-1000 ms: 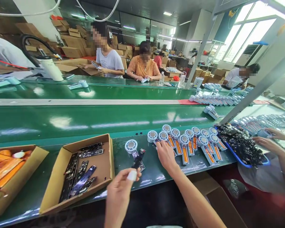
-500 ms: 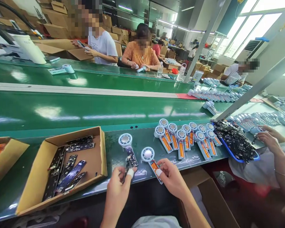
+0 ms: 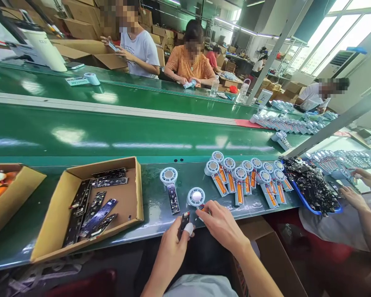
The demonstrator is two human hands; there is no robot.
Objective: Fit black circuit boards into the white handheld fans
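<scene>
My left hand (image 3: 174, 243) pinches a narrow black circuit board (image 3: 184, 220) upright, a white cover on its thumb. Close by on the right, my right hand (image 3: 221, 222) has its fingertips pinched at the top of the handle of a light-blue handheld fan (image 3: 196, 197). Bits of red and orange show at those fingertips; what they grip is hidden, and the hand covers most of the handle. Left of this fan lies a second handheld fan (image 3: 168, 176), with a circuit board (image 3: 173, 199) lying along its handle.
A cardboard box (image 3: 139, 185) with several circuit boards stands left, beside another box (image 3: 27, 181). Several fans (image 3: 240, 174) with orange strips lie to the right, before a blue tray (image 3: 306, 204) heaped with black parts. A co-worker's hands (image 3: 355, 198) are beyond it.
My left hand has moved right, bringing the circuit board close to the nearer fan. My right hand has shifted up the fan's handle towards its round head. The view has turned slightly.
</scene>
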